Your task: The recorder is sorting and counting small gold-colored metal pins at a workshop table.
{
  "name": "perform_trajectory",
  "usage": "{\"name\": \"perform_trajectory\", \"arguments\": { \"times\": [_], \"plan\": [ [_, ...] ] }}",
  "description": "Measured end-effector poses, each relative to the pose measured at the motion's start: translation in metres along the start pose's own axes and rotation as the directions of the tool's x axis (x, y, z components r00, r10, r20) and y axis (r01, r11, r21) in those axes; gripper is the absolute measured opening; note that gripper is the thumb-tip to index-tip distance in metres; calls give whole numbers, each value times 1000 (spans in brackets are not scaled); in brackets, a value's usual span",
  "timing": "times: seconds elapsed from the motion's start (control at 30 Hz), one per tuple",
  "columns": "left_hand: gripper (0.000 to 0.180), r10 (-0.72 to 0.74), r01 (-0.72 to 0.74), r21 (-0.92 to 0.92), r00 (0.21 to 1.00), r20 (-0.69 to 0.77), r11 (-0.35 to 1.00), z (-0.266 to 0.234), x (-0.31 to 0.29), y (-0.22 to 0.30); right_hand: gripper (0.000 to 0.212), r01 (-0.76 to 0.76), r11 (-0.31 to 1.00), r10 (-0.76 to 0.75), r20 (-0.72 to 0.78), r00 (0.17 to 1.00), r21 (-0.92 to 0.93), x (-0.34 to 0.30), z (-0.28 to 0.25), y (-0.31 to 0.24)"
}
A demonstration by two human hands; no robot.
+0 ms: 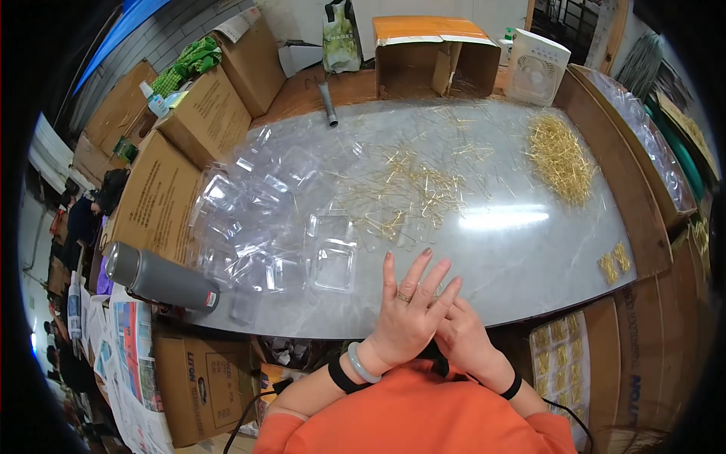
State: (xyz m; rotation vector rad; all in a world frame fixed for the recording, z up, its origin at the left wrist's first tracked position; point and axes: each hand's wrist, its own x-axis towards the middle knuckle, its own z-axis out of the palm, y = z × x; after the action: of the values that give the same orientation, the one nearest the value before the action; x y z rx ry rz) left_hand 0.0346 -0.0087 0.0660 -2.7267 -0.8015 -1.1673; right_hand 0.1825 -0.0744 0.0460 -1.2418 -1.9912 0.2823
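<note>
My left hand [412,310] is held above the near edge of the grey table [431,299], its fingers stretched out and spread, with nothing in it. Close against it on the right is my right hand [463,333]; its fingers are partly hidden behind the left hand, and I cannot tell whether they hold anything. Beyond my fingers lie loose gold wire hooks [423,189], scattered across the middle of the table. Clear plastic boxes [333,261] are heaped to the left, the nearest one just left of my left hand.
A dense pile of gold wire hooks [560,160] sits at the far right, and small bundles [614,262] lie by the right edge. A grey bottle [162,278] rests at the left. Cardboard boxes [155,200], an orange-topped carton [436,34] and a white fan [535,66] border the table.
</note>
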Motion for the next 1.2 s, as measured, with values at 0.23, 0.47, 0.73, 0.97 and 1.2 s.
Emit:
{"name": "perform_trajectory", "arguments": {
  "times": [0.23,0.47,0.73,0.97,1.2],
  "plan": [
    [34,19,-21,-30,999,-41,999,-3,5,3,28,22,994,-14,-77,997,105,0,7,-3],
    [40,-289,293,-104,956,52,950,-22,-24,-35,40,-132,990,132,-4,991,53,-6,-20,-5],
    [69,-347,393,-77,876,335,916,-45,-65,-31,73,-85,983,113,172,979,-166,13,-20,20],
    [69,-431,478,-10,800,417,878,-34,-58,-34,58,-14,998,24,155,988,-63,13,3,31],
    [63,-334,429,-92,805,490,899,-16,-50,-45,55,-28,998,35,119,992,-62,14,4,30]
  ]
}}
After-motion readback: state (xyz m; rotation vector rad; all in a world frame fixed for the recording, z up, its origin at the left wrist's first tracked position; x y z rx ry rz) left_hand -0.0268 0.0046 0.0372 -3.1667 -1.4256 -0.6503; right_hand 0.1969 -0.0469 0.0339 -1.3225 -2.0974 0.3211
